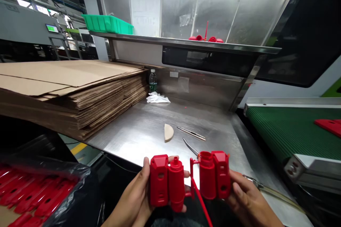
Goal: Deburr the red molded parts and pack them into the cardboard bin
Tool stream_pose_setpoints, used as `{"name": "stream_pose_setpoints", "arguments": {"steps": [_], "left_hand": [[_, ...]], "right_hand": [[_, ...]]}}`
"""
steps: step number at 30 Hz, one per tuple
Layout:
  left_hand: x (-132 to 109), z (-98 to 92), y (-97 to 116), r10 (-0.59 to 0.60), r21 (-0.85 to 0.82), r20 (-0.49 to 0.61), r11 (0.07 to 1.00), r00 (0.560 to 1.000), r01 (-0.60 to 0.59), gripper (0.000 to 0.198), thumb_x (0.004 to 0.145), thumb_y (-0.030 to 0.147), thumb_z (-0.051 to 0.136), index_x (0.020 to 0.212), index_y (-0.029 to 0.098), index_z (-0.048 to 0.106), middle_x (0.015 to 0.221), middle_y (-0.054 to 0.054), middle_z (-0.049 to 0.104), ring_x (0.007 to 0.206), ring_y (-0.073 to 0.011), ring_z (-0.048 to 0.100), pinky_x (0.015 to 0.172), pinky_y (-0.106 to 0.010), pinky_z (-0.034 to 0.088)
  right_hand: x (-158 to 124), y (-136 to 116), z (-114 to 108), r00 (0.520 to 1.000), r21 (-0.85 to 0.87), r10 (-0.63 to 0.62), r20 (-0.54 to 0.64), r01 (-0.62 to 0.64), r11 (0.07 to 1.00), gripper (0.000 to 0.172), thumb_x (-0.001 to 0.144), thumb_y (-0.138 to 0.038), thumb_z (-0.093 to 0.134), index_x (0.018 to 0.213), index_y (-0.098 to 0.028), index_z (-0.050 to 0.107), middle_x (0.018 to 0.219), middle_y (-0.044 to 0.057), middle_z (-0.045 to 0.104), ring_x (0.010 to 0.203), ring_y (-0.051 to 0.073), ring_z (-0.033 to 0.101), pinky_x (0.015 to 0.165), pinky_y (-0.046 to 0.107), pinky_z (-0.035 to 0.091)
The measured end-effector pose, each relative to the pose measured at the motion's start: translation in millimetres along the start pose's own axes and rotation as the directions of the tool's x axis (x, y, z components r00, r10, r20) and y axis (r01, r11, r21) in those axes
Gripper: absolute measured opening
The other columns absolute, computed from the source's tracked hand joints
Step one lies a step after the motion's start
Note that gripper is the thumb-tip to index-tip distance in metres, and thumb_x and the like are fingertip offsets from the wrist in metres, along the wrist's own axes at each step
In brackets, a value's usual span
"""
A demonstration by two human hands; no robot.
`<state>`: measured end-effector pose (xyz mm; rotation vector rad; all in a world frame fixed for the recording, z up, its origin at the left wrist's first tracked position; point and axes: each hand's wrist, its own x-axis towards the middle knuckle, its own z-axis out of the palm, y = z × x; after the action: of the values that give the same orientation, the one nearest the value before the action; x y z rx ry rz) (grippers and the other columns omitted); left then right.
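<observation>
Low in the head view, a red moulded plastic piece [159,181] and a ribbed cylinder [176,184] beside it sit in my left hand [134,193], with the thumb on the outer edge and fingertips showing behind. My right hand [246,195] grips a similar red plastic piece [221,175] by its outer side; an open-necked red cylinder [207,177] stands against that piece. Between the two halves runs a thin red runner [200,198], its long stem slanting down. Just behind the right half, a curved metal tool tip [189,146] pokes out, the rest mostly hidden.
On the metal bench [128,134] lie a beige half-disc [168,133], slim tweezers-like tools [191,133], white gloves [157,98] and a bottle [152,81]. Cardboard sheets [106,95] fill the left; a green conveyor [290,124] is right. A bin of red parts [34,191] stands lower left.
</observation>
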<state>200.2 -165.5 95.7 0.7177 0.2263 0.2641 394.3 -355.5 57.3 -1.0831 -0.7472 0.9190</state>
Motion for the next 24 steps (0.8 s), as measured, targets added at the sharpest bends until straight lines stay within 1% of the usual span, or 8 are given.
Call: {"name": "stream_pose_setpoints", "arguments": {"steps": [5,7,10,12,13,16,19,24], "left_hand": [[1,-8.6,-5,0.01,0.047,-0.103,0.999,0.995,-0.005,0.048,0.094,0.053,0.048,0.119,0.016,0.068,0.11,-0.015,0.077,0.072,-0.0313,0.074,0.063,-0.048,0.061],[1,-11.3,-5,-0.071,0.015,-0.158,0.997,0.985,0.075,0.037,0.093,0.046,0.056,0.105,0.014,0.071,0.095,-0.016,0.079,0.069,-0.0318,0.074,0.06,-0.046,0.061],[3,-10.7,0,-0.356,-0.206,-0.219,0.927,0.909,0.313,0.037,0.093,0.041,0.06,0.092,0.006,0.071,0.076,-0.018,0.078,0.058,-0.0262,0.074,0.053,-0.035,0.061],[5,-8.9,3,-0.462,-0.353,-0.232,0.86,0.856,0.368,0.029,0.092,0.032,0.062,0.092,0.004,0.071,0.074,-0.016,0.078,0.055,-0.0231,0.073,0.049,-0.03,0.06],[6,-8.4,3,-0.463,-0.374,-0.255,0.857,0.849,0.356,0.024,0.091,0.026,0.062,0.09,0.004,0.071,0.072,-0.015,0.078,0.054,-0.0224,0.073,0.047,-0.029,0.06],[6,-10.3,1,-0.313,-0.207,-0.33,0.944,0.89,0.256,0.017,0.089,0.018,0.061,0.087,0.003,0.071,0.069,-0.016,0.077,0.052,-0.0236,0.072,0.039,-0.027,0.055],[2,-17.1,-3,-0.064,-0.02,-0.389,0.998,0.919,0.061,0.023,0.091,0.022,0.06,0.102,0.003,0.067,0.077,-0.02,0.078,0.057,-0.0266,0.073,0.039,-0.028,0.053],[-8,-28.6,-8,0.027,0.007,-0.442,1.0,0.897,-0.027,0.032,0.084,0.023,0.071,0.111,0.009,0.059,0.085,-0.015,0.078,0.066,-0.0311,0.073,0.047,-0.036,0.055]], "right_hand": [[-1,-3,10,0.997,-0.225,0.069,-0.021,-0.072,0.972,0.045,0.088,-0.039,0.068,0.131,-0.035,0.058,0.13,0.004,0.065,0.115,0.023,0.064,0.101,0.034,0.05],[-3,-2,9,0.995,-0.411,-0.095,-0.002,0.086,0.907,0.037,0.093,-0.032,0.062,0.129,-0.038,0.057,0.132,0.0,0.064,0.119,0.019,0.062,0.1,0.028,0.05],[-8,-1,8,0.837,-0.764,-0.503,0.215,0.465,0.448,0.033,0.097,-0.026,0.054,0.128,-0.034,0.055,0.139,0.003,0.058,0.131,0.022,0.05,0.106,0.035,0.044],[-10,-2,10,0.7,-0.841,-0.636,0.324,0.521,0.145,0.035,0.097,-0.028,0.053,0.132,-0.03,0.053,0.142,0.007,0.055,0.135,0.029,0.044,0.109,0.045,0.04],[-10,-2,13,0.676,-0.86,-0.673,0.301,0.497,0.115,0.035,0.097,-0.029,0.053,0.132,-0.03,0.054,0.142,0.007,0.055,0.134,0.03,0.045,0.108,0.047,0.04],[3,1,24,0.792,-0.84,-0.611,-0.025,0.315,0.442,0.024,0.096,-0.032,0.056,0.119,-0.033,0.062,0.135,0.004,0.059,0.125,0.027,0.054,0.106,0.043,0.042],[34,14,38,0.938,-0.6,-0.181,-0.296,-0.035,0.799,0.045,0.091,-0.049,0.058,0.131,-0.03,0.049,0.13,0.007,0.061,0.112,0.024,0.063,0.096,0.038,0.052],[80,25,54,0.937,-0.69,-0.135,-0.323,-0.135,0.711,0.056,0.09,-0.053,0.052,0.135,-0.021,0.051,0.129,0.014,0.058,0.113,0.033,0.06,0.098,0.05,0.047]]}}
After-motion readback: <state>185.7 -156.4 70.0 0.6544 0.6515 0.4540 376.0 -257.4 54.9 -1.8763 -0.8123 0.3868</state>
